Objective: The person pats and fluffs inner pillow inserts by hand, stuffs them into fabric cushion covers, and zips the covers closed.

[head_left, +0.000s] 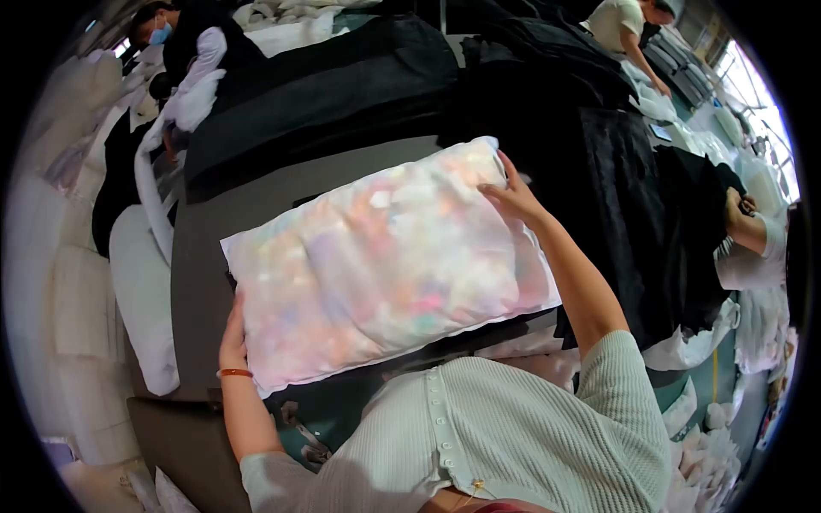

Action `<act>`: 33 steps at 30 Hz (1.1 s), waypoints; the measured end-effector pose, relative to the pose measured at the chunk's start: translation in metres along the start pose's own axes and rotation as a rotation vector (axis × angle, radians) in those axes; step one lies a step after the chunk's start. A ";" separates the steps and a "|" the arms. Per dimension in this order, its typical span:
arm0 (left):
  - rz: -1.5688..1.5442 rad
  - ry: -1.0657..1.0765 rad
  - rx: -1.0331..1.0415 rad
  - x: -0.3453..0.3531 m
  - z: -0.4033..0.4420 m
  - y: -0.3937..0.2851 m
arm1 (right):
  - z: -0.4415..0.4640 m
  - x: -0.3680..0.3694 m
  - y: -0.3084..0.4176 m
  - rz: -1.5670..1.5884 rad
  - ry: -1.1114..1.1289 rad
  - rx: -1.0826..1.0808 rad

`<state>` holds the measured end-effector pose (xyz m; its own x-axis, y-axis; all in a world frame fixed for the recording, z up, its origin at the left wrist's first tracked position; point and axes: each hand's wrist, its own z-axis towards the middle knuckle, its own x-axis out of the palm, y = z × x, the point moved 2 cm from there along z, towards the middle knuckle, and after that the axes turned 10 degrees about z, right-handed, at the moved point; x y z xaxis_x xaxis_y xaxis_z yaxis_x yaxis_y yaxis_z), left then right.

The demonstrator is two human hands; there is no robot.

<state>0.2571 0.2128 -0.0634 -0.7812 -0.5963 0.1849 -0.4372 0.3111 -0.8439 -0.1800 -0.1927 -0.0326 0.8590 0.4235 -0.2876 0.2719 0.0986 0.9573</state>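
A white, thin-covered pillow [385,265] with mottled pink, orange and lilac filling showing through spans the space in front of me, tilted with its right end farther away. My left hand [233,332], below which an orange bracelet circles the wrist, grips the pillow's left edge; its fingers are partly hidden behind the edge. At the upper right corner, my right hand [513,192] is closed on the pillow, thumb on the top face and fingers around the side. Beneath the pillow lies a grey table top [342,167].
Black fabric [333,94] is heaped across the far side, with more black cloth [620,214] to the right. White bundles [141,291] stand at left. One person [205,51] works at the far left, another [617,21] at the far right, and an arm [751,227] reaches in nearby.
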 end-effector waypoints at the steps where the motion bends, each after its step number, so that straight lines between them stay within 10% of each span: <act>1: 0.152 -0.022 0.146 0.018 -0.001 -0.010 | -0.007 0.007 0.005 0.007 0.008 -0.005; 7: 1.143 -0.158 0.785 0.203 -0.033 -0.049 | -0.092 0.075 0.108 -0.030 0.015 -0.359; 15: 1.345 0.231 1.328 0.327 -0.051 0.012 | -0.115 0.081 0.081 -0.318 0.033 -0.234; 25: 1.757 0.258 1.486 0.310 -0.112 -0.084 | -0.112 0.043 0.014 0.472 -0.285 -0.143; 29: 1.321 -0.109 1.274 0.230 -0.007 -0.124 | -0.153 0.001 0.035 0.466 -0.507 -0.148; 33: 1.676 0.283 0.997 0.187 0.107 -0.002 | -0.194 0.003 0.072 0.388 -0.619 -0.184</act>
<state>0.1597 0.0216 -0.0807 -0.1525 -0.0497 -0.9870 0.9742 -0.1755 -0.1417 -0.2417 -0.0092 0.0414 0.9800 -0.1200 0.1590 -0.1303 0.2176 0.9673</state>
